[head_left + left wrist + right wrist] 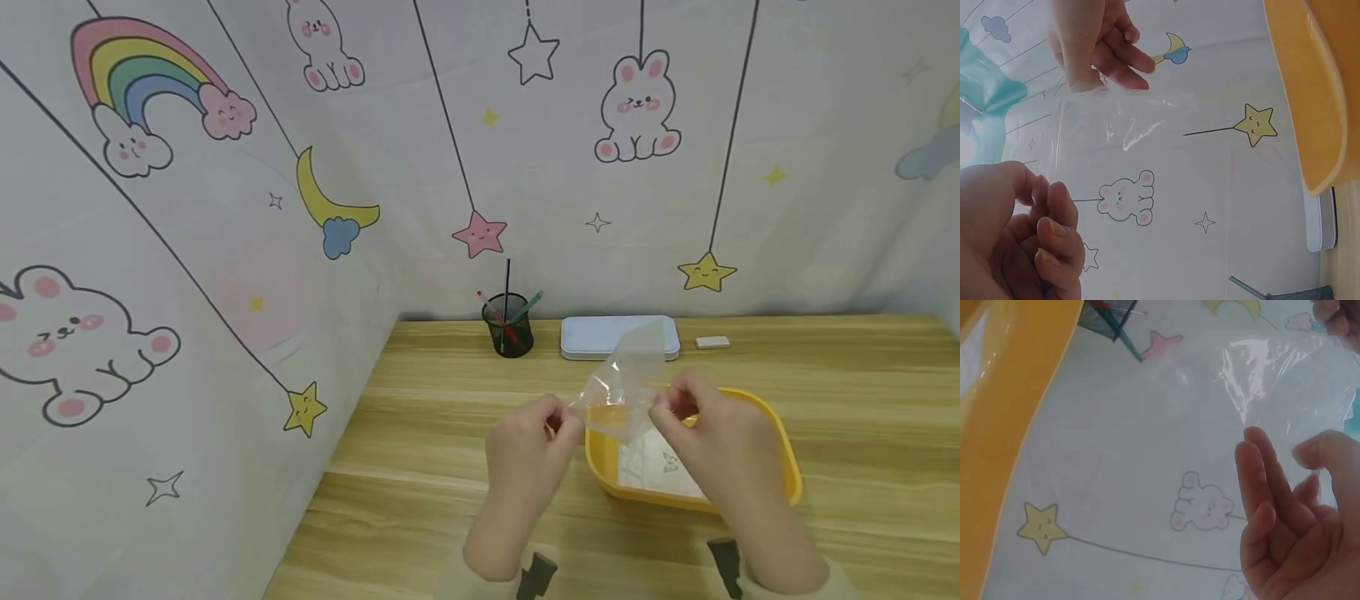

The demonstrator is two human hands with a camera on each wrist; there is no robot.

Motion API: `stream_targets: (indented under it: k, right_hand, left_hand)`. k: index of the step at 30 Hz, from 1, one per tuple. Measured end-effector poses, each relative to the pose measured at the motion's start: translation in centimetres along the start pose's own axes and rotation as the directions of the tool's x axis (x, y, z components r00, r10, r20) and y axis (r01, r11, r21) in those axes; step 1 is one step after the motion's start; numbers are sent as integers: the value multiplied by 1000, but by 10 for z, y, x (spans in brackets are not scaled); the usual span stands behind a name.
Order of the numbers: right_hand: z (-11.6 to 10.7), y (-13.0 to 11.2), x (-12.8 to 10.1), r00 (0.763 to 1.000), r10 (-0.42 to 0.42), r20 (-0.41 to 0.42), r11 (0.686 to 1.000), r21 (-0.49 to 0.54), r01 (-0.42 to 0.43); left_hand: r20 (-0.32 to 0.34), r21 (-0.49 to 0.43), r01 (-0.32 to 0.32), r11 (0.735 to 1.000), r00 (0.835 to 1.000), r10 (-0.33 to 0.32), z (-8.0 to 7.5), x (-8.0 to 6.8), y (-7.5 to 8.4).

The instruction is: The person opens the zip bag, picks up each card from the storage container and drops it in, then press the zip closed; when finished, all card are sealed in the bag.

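A person's two hands hold a clear plastic bag (622, 387) stretched between them above a wooden tabletop (420, 467). The left hand (528, 454) pinches the bag's left edge with curled fingers, while the right hand (716, 442) pinches its right edge between thumb and forefinger, its other fingers held straighter in the right wrist view. The bag hangs in the air just over the near-left rim of a yellow tray (787, 475), which sits on the tabletop and holds white sheets (660, 471) with small printed figures. Farther back stand a dark mesh pen cup (508, 327) with pens, a pale blue case (600, 333) lying flat and a small white eraser (712, 342). Cartoon-printed curtains (225, 250) wall in the corner.
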State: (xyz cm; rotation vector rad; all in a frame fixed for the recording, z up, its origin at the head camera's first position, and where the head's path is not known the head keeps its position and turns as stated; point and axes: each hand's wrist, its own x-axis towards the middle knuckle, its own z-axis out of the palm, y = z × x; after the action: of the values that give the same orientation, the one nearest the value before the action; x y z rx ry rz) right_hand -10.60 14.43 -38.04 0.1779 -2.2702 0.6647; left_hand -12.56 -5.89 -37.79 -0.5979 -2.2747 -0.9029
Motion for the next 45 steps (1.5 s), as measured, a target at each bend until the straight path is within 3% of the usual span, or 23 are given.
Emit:
stream_targets:
  k: [7, 12, 16, 19, 22, 24, 27, 31, 34, 38, 41, 45]
  right_hand:
    - [4, -7, 0, 996, -91, 20, 995, 53, 90]
    - [4, -12, -1, 986, -147, 79, 989, 45, 144]
    - [1, -16, -3, 977, -67, 204, 996, 69, 53]
    - [-1, -18, -2, 960, -3, 279, 993, 116, -30]
    - [0, -18, -1, 954, -26, 299, 983, 181, -30]
    - [3, -16, 0, 952, -82, 294, 973, 231, 13]
    - [5, -12, 1, 943, -144, 301, 942, 335, 37]
    - [3, -5, 2, 923, -177, 342, 880, 475, -8]
    - [1, 0, 3, 904, -222, 365, 835, 550, -17]
    - [-1, 3, 3, 868, -336, 365, 781, 623, 41]
    - [-1, 2, 2, 842, -398, 364, 747, 662, 67]
    - [-2, 0, 1, 856, -344, 385, 792, 609, 44]
  left_hand:
    - [7, -132, -72, 989, 997, 74, 7, -1, 11]
    - [-5, -130, -114, 985, 993, 114, 10, -3, 16]
    - [16, -67, -199, 978, 980, 200, 13, -4, 20]
    - [47, -26, -273, 962, 960, 274, 16, -5, 23]
    - [65, -6, -316, 949, 947, 315, 17, -6, 25]
    - [80, -24, -297, 955, 951, 298, 16, -6, 25]
    - [84, -96, -216, 972, 971, 224, 12, -5, 22]
    - [66, -168, -165, 972, 982, 178, 5, -1, 13]
    - [85, -138, -190, 972, 975, 203, 4, 3, 8]
    - [179, -12, -263, 965, 948, 261, 10, 4, 6]
    - [203, 58, -304, 951, 936, 287, 16, 2, 7]
    - [136, 89, -311, 946, 945, 298, 21, 1, 7]
